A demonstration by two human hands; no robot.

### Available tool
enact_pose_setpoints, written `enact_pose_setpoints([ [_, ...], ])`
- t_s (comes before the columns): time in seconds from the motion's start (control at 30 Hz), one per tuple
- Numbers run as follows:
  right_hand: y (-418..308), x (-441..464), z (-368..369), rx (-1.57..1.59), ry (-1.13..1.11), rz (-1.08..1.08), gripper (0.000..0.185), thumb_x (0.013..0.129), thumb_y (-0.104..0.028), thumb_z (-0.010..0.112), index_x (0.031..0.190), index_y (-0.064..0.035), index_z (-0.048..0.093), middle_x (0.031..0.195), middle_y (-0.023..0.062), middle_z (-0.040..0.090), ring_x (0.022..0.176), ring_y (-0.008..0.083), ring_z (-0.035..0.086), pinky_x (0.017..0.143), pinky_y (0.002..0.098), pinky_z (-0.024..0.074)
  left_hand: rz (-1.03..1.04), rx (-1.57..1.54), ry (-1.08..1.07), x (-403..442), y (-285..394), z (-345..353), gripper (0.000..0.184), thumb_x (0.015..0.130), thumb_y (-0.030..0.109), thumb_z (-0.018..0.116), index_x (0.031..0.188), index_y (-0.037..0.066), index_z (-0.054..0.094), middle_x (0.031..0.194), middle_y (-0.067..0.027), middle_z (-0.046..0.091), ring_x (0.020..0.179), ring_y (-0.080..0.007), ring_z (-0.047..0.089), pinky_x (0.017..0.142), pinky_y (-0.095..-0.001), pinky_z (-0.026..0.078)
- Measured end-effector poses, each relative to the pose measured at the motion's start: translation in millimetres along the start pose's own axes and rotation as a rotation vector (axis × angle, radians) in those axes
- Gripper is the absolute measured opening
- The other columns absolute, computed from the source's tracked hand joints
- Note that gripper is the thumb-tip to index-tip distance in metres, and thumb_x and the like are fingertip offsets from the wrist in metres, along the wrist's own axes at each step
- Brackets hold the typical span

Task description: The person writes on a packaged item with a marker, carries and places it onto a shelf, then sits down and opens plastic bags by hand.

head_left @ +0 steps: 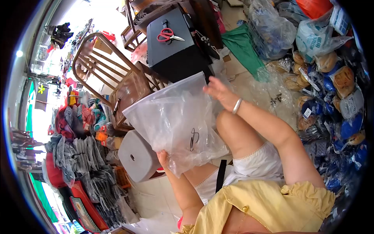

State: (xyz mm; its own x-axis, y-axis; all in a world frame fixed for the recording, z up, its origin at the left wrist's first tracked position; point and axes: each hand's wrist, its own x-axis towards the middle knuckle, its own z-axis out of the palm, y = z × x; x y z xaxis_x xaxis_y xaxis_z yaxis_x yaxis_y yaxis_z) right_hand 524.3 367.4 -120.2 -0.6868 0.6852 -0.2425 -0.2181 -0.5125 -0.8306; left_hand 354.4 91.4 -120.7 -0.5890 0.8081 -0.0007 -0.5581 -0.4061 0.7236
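A large clear plastic bag (175, 113) with a black handwritten mark spreads out above my lap, its straight top edge slanting up to the right. My left hand (164, 159) pinches the bag's lower left side, beside a grey stool. Close to the bag's upper right corner is my right hand (220, 93), a silver bangle on its wrist. Its fingers are apart and hold nothing that I can see; whether they touch the bag's edge is unclear.
Red-handled scissors (170, 36) lie on a black box (173, 50) ahead. A grey stool (138, 156) and a wooden chair (113, 74) stand at left, near stacked bagged goods (87, 171). Packaged caps (343, 105) pile up at right, by a green bag (245, 46).
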Motion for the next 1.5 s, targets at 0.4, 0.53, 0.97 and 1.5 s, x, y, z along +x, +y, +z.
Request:
enact_pose_setpoints([
  [0.4,-22.7,-51.0,-28.9,-0.197,-0.164,-0.09,0.037,0.081,-0.014,0.066,0.115,-0.0034,0.058,0.118,0.0082,0.057,0.105,0.0183,0.055,0.092,0.0345,0.0434,-0.279,0.377,-0.124,83.1,-57.6,79.3,0.034,0.091,0.012,0.05,0.123,0.003,0.05,0.116,-0.0101,0.056,0.104,-0.0159,0.053,0.089,-0.0306,0.044],
  [0.53,-52.0,-36.0,-119.6,0.209,0.658,-0.215,0.039,0.073,-0.007,0.071,0.109,-0.0003,0.058,0.108,0.0067,0.058,0.1,0.0191,0.054,0.088,0.0333,0.0431,-0.174,0.955,-0.135,128.3,-134.0,87.1,0.035,0.089,0.018,0.054,0.122,0.005,0.051,0.086,-0.0061,0.062,0.078,-0.0164,0.059,0.071,-0.0311,0.048],
  [0.97,-52.0,-16.6,-171.8,0.334,0.888,-0.474,0.032,0.08,-0.009,0.068,0.108,0.002,0.058,0.107,0.0076,0.06,0.096,0.0182,0.058,0.081,0.0333,0.0482,-0.222,1.873,-0.249,172.0,-231.6,18.5,0.024,0.077,0.014,0.055,0.098,0.009,0.064,0.093,-0.0154,0.064,0.086,-0.0333,0.061,0.072,-0.0385,0.05],
  [1.5,208.4,-13.5,83.0,-1.216,-0.672,-0.253,0.032,0.08,-0.014,0.059,0.111,-0.0056,0.057,0.106,0.0154,0.062,0.098,0.0286,0.06,0.082,0.0351,0.0479,0.034,0.703,0.615,-12.6,29.2,55.1,0.017,0.092,0.015,0.054,0.105,0.005,0.056,0.076,0.0015,0.053,0.066,-0.0082,0.053,0.06,-0.0211,0.046],
])
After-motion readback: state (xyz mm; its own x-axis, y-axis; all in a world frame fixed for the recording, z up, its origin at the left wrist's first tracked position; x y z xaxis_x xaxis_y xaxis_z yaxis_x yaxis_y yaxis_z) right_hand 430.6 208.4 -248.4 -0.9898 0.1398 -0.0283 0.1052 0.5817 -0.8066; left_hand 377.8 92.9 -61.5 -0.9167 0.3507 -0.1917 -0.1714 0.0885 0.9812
